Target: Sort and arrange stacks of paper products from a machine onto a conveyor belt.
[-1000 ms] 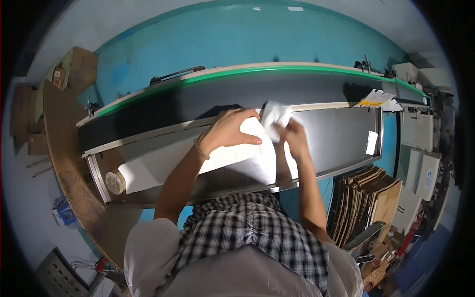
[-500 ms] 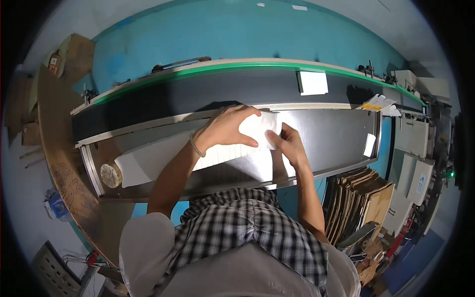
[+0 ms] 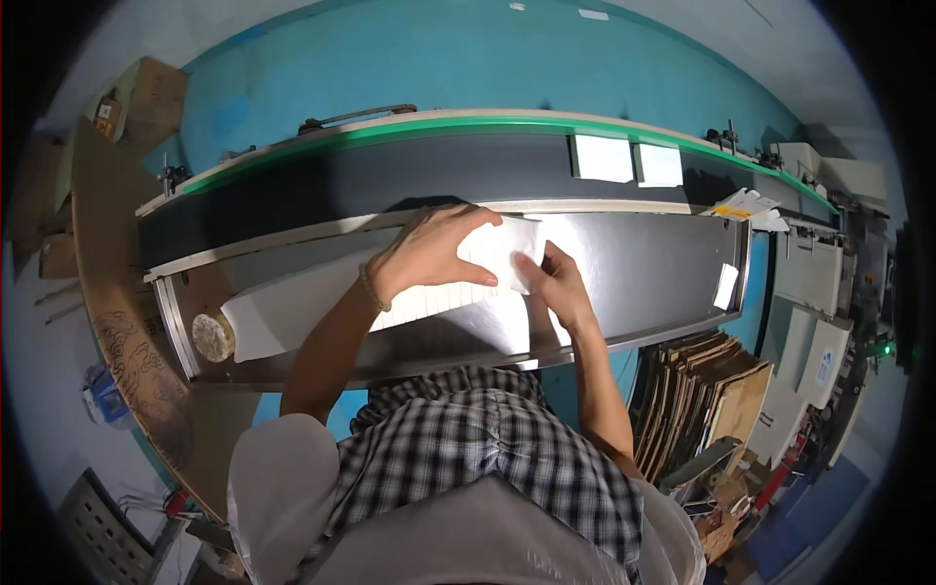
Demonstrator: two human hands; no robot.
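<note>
A long row of thin white packets (image 3: pixel 429 302), standing face to face, lies along a shiny metal tray (image 3: pixel 634 263). My left hand (image 3: pixel 424 253) spans the row near its right end, thumb on the near side and fingers on the far side. At that end my right hand (image 3: pixel 558 291) pinches the last white packet (image 3: pixel 524 239) between thumb and fingers. The fingertips behind it are partly hidden. Against the row's left end rests a round, whitish roll-shaped block (image 3: pixel 212 337).
Beyond the tray runs a dark conveyor belt (image 3: pixel 468 166) with a green edge rail (image 3: pixel 458 125). Two white packets (image 3: pixel 603 159) lie on it. White-and-yellow leaflets (image 3: pixel 749 208) sit at the tray's right corner. Stacked cardboard (image 3: pixel 697 400) stands at lower right, a wooden board (image 3: pixel 136 361) at left.
A second white packet now shows on the belt, and the first has shifted left. Both hands stay at the row's right end, with hardly any movement.
</note>
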